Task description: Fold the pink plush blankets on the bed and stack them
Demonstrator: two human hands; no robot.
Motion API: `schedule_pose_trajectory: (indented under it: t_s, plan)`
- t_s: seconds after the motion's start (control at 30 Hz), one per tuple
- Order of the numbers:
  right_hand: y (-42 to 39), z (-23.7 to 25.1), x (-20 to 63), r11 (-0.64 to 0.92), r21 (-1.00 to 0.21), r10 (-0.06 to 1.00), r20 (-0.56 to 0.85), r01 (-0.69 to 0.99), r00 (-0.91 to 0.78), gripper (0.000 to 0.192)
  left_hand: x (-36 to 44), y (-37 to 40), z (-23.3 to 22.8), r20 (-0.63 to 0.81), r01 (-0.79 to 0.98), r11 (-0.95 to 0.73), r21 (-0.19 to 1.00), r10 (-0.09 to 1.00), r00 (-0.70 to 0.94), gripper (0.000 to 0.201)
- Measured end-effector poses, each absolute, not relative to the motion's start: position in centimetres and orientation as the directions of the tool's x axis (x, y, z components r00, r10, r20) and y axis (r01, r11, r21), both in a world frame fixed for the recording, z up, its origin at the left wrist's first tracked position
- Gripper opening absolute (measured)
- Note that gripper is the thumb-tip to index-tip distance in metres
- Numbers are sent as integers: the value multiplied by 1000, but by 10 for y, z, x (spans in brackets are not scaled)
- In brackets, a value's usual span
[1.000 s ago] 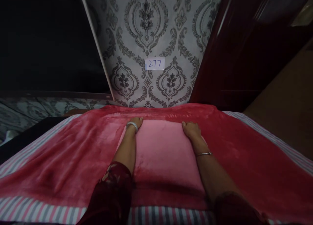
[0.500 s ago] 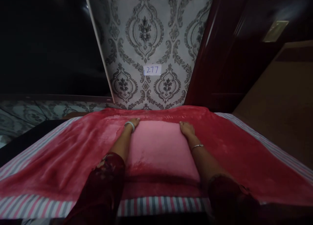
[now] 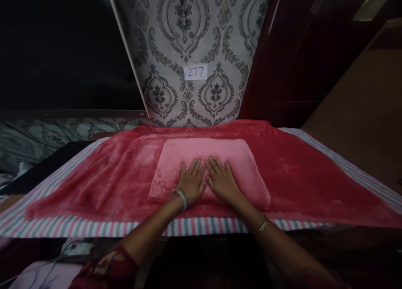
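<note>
A pink plush pillow (image 3: 207,153) lies on a red plush blanket (image 3: 298,172) spread over a striped bed. My left hand (image 3: 191,181) rests flat on the pillow's near half, fingers spread, a silver bangle on the wrist. My right hand (image 3: 221,179) lies flat right beside it, fingers apart, with a thin bracelet on the wrist. The two hands nearly touch at the pillow's middle. Neither hand holds anything.
A striped sheet (image 3: 94,228) shows along the bed's near edge and right side. Behind the bed stands a grey patterned wall (image 3: 188,34) with a paper label reading 277 (image 3: 195,72). A dark red door (image 3: 292,59) is at the right, darkness at the left.
Both hands have drawn back from the pillow's far corners to its near middle and now lie flat side by side. The view has pulled back from the bed.
</note>
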State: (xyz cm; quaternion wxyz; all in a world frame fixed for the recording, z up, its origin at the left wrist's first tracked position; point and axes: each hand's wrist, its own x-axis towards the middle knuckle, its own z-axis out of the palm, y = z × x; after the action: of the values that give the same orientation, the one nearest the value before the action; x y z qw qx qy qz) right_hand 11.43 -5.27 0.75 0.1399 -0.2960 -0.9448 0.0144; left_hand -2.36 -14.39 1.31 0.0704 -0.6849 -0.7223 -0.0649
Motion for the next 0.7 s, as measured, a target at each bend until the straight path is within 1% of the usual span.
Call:
schedule_pose_trajectory:
  t_s: [0.13, 0.23, 0.3, 0.37, 0.47, 0.57, 0.63, 0.7]
  plan:
    - [-51, 6, 112, 815, -119, 577, 247, 567, -778, 56, -25, -140, 6, 210, 998, 58, -13, 976, -54, 58]
    - [-48, 15, 115, 816, -119, 577, 197, 565, -793, 56, -26, -141, 13, 187, 999, 52, 4, 981, -52, 59]
    - [-42, 19, 125, 797, -119, 604, 176, 592, -777, 56, -29, -146, 21, 176, 997, 72, 22, 982, -75, 60]
    - [-34, 19, 142, 748, -123, 663, 178, 652, -727, 56, -39, -156, 28, 176, 990, 136, 34, 974, -140, 62]
    - [-21, 11, 174, 654, -142, 752, 228, 743, -618, 55, -63, -178, 30, 197, 951, 307, 46, 930, -310, 64]
    - [-16, -3, 199, 574, -212, 810, 284, 790, -512, 56, -88, -199, 22, 194, 881, 459, 111, 860, -473, 63]
    - [-16, -11, 206, 548, -294, 830, 304, 783, -468, 59, -98, -207, 14, 203, 851, 498, 166, 827, -524, 64]
    - [-16, -17, 209, 532, -375, 843, 323, 759, -431, 62, -103, -211, 6, 247, 845, 497, 198, 809, -534, 64]
